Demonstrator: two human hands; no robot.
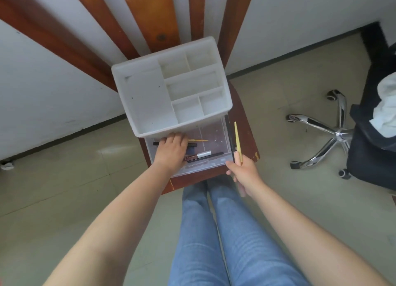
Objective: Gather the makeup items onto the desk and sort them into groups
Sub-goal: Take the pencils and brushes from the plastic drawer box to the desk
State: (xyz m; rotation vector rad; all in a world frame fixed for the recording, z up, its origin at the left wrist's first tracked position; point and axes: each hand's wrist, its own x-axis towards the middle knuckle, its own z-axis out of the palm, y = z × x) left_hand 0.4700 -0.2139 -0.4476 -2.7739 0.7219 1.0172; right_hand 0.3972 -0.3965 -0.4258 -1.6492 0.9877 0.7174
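A clear plastic drawer (214,135), pulled open from the foot of a white plastic divided organiser box (147,101), holds slim makeup pencils: a black stick (192,144), a yellow-handled one (198,140) and a silver-banded dark pencil (205,155). The person's left hand (171,149) reaches palm-down into the drawer, fingers curled over the pencils at its back; whether it grips any cannot be told. The right hand (241,171), held just beside the drawer's right edge, clasps a bundle of pencils upright, among them a long yellow pencil (237,140) and a black pencil (230,135). The organiser sits on a brown wooden chair seat (246,123). Blue-jeaned legs (214,232) stand below; a chrome-based black office chair (334,133) stands at right.
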